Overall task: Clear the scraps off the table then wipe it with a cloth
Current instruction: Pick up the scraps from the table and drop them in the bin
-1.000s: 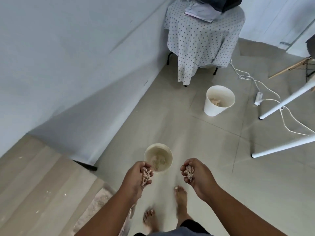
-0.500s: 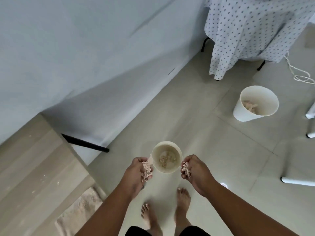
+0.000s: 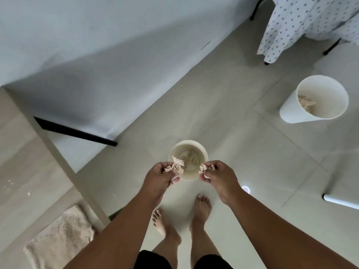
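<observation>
Midway, you stand with a wad of scraps (image 3: 177,167) gripped in your left hand (image 3: 161,176) and another in your right hand (image 3: 219,174), both over the near bin (image 3: 188,162). By my reading, dropping comes next; crumbs dot the table (image 3: 29,162), one cloth (image 3: 62,239) lies unused. Two bins: the second bin (image 3: 314,100) well apart.

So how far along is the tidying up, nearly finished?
Partway. Some scraps already lie in the small bin on the floor. Right now the left hand and right hand each grip a clump of scraps above it, not yet dropped. Crumbs remain on the table, and the cloth lies there unused, so wiping is still ahead.
</observation>
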{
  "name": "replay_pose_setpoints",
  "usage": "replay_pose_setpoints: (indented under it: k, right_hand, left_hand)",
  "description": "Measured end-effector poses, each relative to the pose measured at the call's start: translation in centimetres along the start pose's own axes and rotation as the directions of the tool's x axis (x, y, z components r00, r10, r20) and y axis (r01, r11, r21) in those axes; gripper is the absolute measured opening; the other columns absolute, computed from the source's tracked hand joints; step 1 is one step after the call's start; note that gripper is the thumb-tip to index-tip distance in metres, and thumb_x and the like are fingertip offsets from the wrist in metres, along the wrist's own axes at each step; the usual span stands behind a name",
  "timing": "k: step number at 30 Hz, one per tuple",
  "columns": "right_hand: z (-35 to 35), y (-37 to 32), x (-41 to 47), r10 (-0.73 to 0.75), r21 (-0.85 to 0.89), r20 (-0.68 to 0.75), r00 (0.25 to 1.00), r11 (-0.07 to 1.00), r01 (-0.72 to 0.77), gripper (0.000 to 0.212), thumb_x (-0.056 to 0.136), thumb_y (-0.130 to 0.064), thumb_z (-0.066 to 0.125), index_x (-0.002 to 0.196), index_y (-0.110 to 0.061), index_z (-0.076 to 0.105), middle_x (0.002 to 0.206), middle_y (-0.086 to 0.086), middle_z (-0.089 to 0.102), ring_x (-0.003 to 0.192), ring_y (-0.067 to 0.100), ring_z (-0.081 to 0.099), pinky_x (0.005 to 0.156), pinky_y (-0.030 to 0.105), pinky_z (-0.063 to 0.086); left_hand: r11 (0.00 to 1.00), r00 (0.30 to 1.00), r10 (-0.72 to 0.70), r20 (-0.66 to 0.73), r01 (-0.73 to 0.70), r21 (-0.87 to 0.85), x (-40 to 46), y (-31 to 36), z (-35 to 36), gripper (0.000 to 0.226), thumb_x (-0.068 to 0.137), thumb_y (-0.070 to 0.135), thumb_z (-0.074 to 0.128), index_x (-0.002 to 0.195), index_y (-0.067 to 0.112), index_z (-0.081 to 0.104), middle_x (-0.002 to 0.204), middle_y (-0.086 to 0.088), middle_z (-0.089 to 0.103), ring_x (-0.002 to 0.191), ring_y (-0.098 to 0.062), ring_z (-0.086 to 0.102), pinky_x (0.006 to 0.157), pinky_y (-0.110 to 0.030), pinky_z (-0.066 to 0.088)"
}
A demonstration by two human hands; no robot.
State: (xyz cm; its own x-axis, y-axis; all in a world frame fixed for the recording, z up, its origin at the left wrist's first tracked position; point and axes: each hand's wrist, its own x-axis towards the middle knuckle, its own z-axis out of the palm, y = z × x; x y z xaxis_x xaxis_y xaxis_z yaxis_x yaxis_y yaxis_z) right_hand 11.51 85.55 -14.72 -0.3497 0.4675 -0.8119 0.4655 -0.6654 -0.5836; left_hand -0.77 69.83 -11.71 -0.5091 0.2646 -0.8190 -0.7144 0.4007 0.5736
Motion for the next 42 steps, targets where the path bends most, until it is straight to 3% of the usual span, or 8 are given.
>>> replay_pose_setpoints:
  k: [6, 13, 16, 22, 26, 30, 37, 42]
  right_hand:
    - [1.0, 2.5, 4.3, 0.037, -0.034, -0.052, 0.998, 0.999, -0.038, 0.019, 0.087, 0.01, 0.068, 0.099, -0.004, 0.072, 0.112, 0.02, 0.071, 0.085, 0.024, 0.073, 0.07, 0.027, 0.062]
    - [2.2, 3.9, 7.8, 0.12, 0.007, -0.088, 0.989, 0.993, -0.12, 0.021, 0.094, 0.001, 0.063, 0.113, -0.007, 0.065, 0.126, 0.016, 0.064, 0.101, 0.025, 0.071, 0.08, 0.034, 0.064]
    - [2.6, 3.7, 8.2, 0.123, -0.017, -0.083, 0.989, 0.992, -0.124, 0.031, 0.093, 0.005, 0.056, 0.116, -0.015, 0.062, 0.127, 0.012, 0.062, 0.095, 0.02, 0.072, 0.09, 0.043, 0.062]
    - [2.9, 3.0, 9.0, 0.122, -0.009, -0.056, 0.991, 0.992, -0.123, 0.03, 0.093, 0.008, 0.06, 0.109, -0.018, 0.059, 0.133, 0.015, 0.056, 0.118, 0.031, 0.065, 0.097, 0.041, 0.059]
    - [3.1, 3.0, 9.5, 0.117, -0.047, -0.053, 0.992, 0.992, -0.12, 0.043, 0.093, 0.001, 0.062, 0.133, -0.015, 0.059, 0.132, 0.008, 0.054, 0.116, 0.026, 0.065, 0.101, 0.041, 0.058]
    - [3.3, 2.8, 10.0, 0.111, -0.06, -0.062, 0.992, 0.992, -0.115, 0.037, 0.093, -0.001, 0.062, 0.124, -0.022, 0.062, 0.131, 0.006, 0.059, 0.115, 0.023, 0.065, 0.104, 0.043, 0.056]
    - [3.4, 2.4, 10.2, 0.107, -0.07, -0.026, 0.994, 0.992, -0.108, 0.058, 0.097, -0.001, 0.058, 0.153, -0.011, 0.044, 0.149, 0.007, 0.053, 0.123, 0.018, 0.061, 0.097, 0.03, 0.056]
    - [3.4, 2.3, 9.8, 0.102, -0.09, -0.011, 0.995, 0.991, -0.102, 0.058, 0.1, -0.002, 0.057, 0.155, -0.011, 0.041, 0.151, 0.01, 0.05, 0.129, 0.021, 0.058, 0.105, 0.038, 0.054]
  left_hand:
    - [0.999, 1.0, -0.004, -0.016, 0.003, -0.042, 5.9, -3.4, 1.1, 0.016, 0.095, -0.003, 0.069, 0.103, 0.01, 0.067, 0.105, -0.013, 0.071, 0.078, -0.019, 0.066, 0.072, -0.03, 0.058]
    - [0.993, 0.993, -0.075, -0.096, 0.066, -0.093, 9.8, -5.2, 2.1, 0.03, 0.093, -0.01, 0.063, 0.114, 0.011, 0.061, 0.124, -0.018, 0.063, 0.099, -0.029, 0.066, 0.092, -0.043, 0.06]
    - [0.994, 0.991, -0.079, -0.109, 0.07, -0.083, 10.6, -5.3, 2.3, 0.041, 0.092, -0.013, 0.061, 0.125, 0.011, 0.057, 0.129, -0.019, 0.058, 0.103, -0.03, 0.066, 0.09, -0.041, 0.06]
    - [0.989, 0.989, -0.09, -0.117, 0.075, -0.131, 11.8, -5.4, 2.6, 0.044, 0.093, -0.005, 0.067, 0.132, 0.009, 0.054, 0.13, -0.017, 0.061, 0.115, -0.034, 0.069, 0.092, -0.044, 0.062]
    - [0.989, 0.986, -0.1, -0.13, 0.085, -0.118, 12.4, -5.3, 2.9, 0.051, 0.095, 0.009, 0.07, 0.141, 0.013, 0.048, 0.124, -0.012, 0.063, 0.109, -0.026, 0.069, 0.09, -0.042, 0.063]
    - [0.992, 0.983, -0.109, -0.15, 0.098, -0.081, 12.8, -5.2, 2.9, 0.051, 0.095, 0.015, 0.069, 0.142, 0.019, 0.048, 0.114, -0.006, 0.061, 0.104, -0.019, 0.066, 0.087, -0.04, 0.064]
    - [0.991, 0.98, -0.122, -0.156, 0.112, -0.071, 13.0, -5.0, 2.8, 0.046, 0.097, 0.015, 0.066, 0.14, 0.017, 0.051, 0.116, -0.01, 0.061, 0.115, -0.026, 0.065, 0.087, -0.042, 0.064]
    - [0.992, 0.981, -0.118, -0.153, 0.109, -0.07, 12.7, -4.7, 2.6, 0.042, 0.097, 0.015, 0.066, 0.137, 0.016, 0.054, 0.118, -0.011, 0.061, 0.115, -0.026, 0.065, 0.082, -0.039, 0.064]
